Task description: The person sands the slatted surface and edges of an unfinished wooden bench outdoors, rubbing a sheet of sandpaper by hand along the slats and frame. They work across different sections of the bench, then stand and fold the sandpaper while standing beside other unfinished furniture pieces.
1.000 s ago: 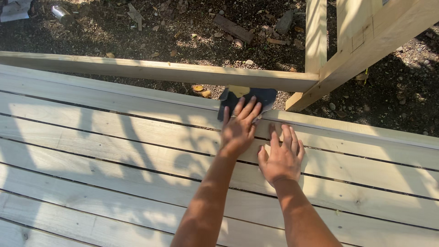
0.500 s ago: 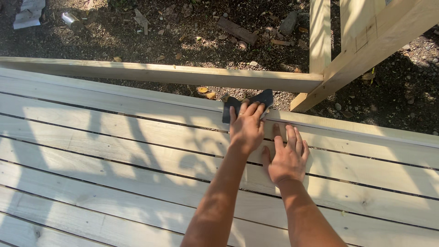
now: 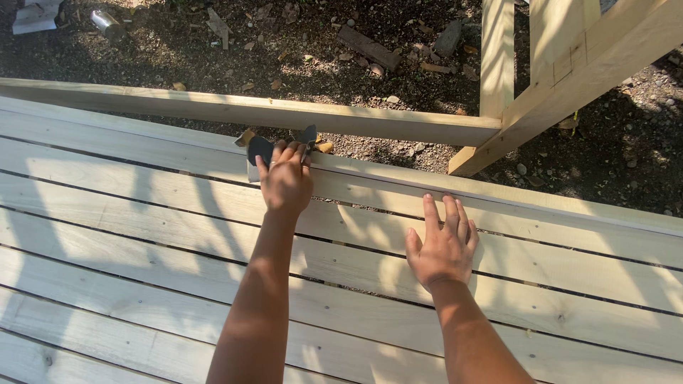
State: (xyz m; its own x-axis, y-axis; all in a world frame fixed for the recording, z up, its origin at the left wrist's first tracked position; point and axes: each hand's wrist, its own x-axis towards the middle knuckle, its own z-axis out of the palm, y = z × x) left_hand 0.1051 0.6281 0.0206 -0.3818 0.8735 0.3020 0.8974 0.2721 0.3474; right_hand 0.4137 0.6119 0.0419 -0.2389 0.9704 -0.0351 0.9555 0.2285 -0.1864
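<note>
Two bare hands are on a deck of pale wooden boards (image 3: 128,235), seen from above in the head view. Left hand (image 3: 285,181): reaching forward to the outer edge board, fingers curled down over a dark sheet of sandpaper (image 3: 260,149), pressing it onto the board's far edge; the sheet's dark corners stick out to the left of and beyond the fingers, and a lighter underside shows just below the left corner. It may be wrapped on a small block, but the hand hides too much to tell. Right hand (image 3: 442,245): flat on the boards, palm down, fingers extended and close together, thumb splayed to the left, holding nothing. It lies nearer the body and well to the right of the left hand, on the second and third boards from the edge. Beyond the deck edge a long loose timber rail (image 3: 249,112) runs left to right, meeting an upright post frame (image 3: 562,64) at upper right. Ground past it: dark soil with wood offcuts (image 3: 368,47) and a metal can (image 3: 107,23) at upper left. Dappled sun and bar-shaped shadows cross the boards and both forearms. Small yellowish scraps (image 3: 324,147) lie on the ground just beyond the left fingertips.
</note>
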